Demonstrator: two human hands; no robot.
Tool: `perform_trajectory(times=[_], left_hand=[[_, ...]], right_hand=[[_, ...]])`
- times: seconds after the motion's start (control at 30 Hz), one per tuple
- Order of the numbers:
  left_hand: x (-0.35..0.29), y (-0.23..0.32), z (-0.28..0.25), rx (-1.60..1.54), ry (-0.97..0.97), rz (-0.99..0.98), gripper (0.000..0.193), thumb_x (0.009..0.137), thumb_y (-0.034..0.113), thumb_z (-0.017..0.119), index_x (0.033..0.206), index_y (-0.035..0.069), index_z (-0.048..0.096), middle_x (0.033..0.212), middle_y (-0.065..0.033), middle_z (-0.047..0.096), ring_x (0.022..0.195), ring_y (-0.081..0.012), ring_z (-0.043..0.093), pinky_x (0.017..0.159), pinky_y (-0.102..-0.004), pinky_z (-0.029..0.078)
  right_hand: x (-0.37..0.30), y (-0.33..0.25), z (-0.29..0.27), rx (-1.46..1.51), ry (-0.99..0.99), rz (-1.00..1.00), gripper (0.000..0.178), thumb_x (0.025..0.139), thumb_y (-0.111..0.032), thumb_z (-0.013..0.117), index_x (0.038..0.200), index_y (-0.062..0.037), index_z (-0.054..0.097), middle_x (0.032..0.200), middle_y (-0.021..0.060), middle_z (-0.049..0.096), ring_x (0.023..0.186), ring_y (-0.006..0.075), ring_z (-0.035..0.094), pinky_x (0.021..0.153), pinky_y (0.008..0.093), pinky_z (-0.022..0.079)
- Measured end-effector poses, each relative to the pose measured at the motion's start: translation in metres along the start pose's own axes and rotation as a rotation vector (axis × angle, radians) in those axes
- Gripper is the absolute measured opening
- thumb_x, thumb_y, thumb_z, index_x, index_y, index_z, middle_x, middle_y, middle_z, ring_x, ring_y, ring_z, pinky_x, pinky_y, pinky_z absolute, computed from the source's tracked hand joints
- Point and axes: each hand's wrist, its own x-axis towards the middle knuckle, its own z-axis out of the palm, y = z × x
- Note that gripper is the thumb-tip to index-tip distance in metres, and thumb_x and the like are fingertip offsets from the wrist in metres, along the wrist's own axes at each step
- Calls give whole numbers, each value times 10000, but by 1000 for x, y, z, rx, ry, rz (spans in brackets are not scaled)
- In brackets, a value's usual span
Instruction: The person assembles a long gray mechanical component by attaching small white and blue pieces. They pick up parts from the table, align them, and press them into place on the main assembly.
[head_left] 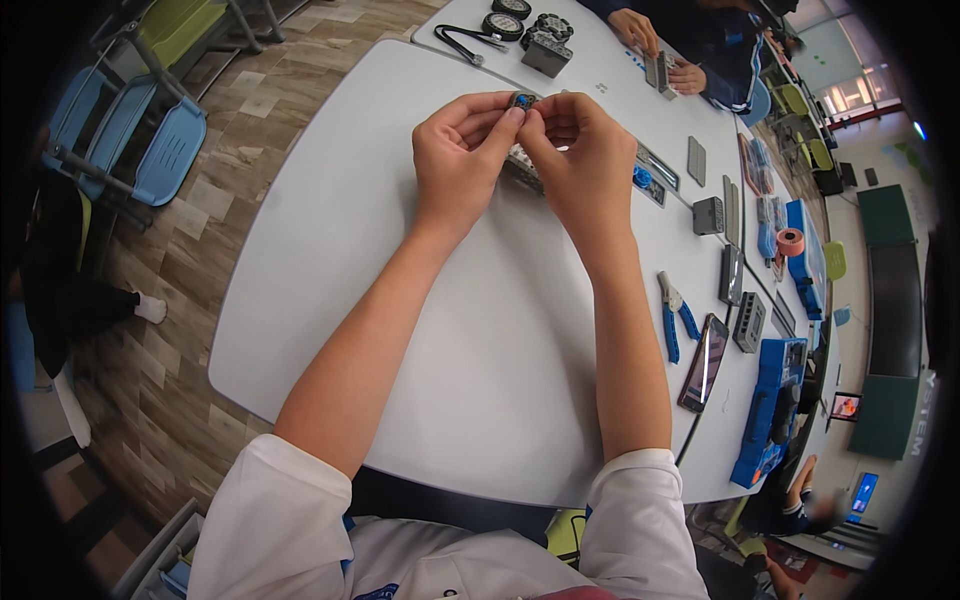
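My left hand (pixel 462 155) and my right hand (pixel 585 160) meet over the far part of the white table. Between their fingertips they pinch a small dark part with a blue centre (pixel 522 101); its exact kind is too small to make out. The left thumb and forefinger close on it, and the right thumb and fingertips press at its right side. Under the hands lies a light grey studded building piece (pixel 524 172), mostly hidden by the right hand. Just right of that hand, blue and grey parts (pixel 645 178) rest on the table.
To the right lie blue-handled pliers (pixel 677 312), a phone (pixel 705 362), grey blocks (pixel 708 215) and a blue case (pixel 772 410). Black wheels (pixel 503 26) and a cable (pixel 466 45) are at the far left. Across the table another person's hands (pixel 640 35) hold a grey piece.
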Motion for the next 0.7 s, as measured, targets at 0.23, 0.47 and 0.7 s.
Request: perform_trajectory(times=[0.23,0.47,0.7], left_hand=[[-2,0,-2,77,-35,90,206,1050,62,757,1202,-73,787,1090,-141,840,1020,-149,799,928,-276,635],[-2,-4,-4,77,-4,51,232,1058,96,770,1220,-69,786,1091,-145,839,997,-142,793,894,-265,633],[-2,-8,-3,-117,54,-24,275,1055,112,783,1242,-88,759,1095,-156,835,996,-167,791,896,-273,618]], right_hand=[[-1,-3,-1,-86,-7,-59,196,955,-106,828,1024,67,767,896,131,816,807,200,801,786,313,635],[0,3,3,-23,18,-123,175,955,-102,836,1037,37,767,900,107,815,804,188,791,781,313,624],[-3,13,13,45,83,-215,153,946,-61,838,1044,29,762,923,97,814,805,173,774,783,304,616]])
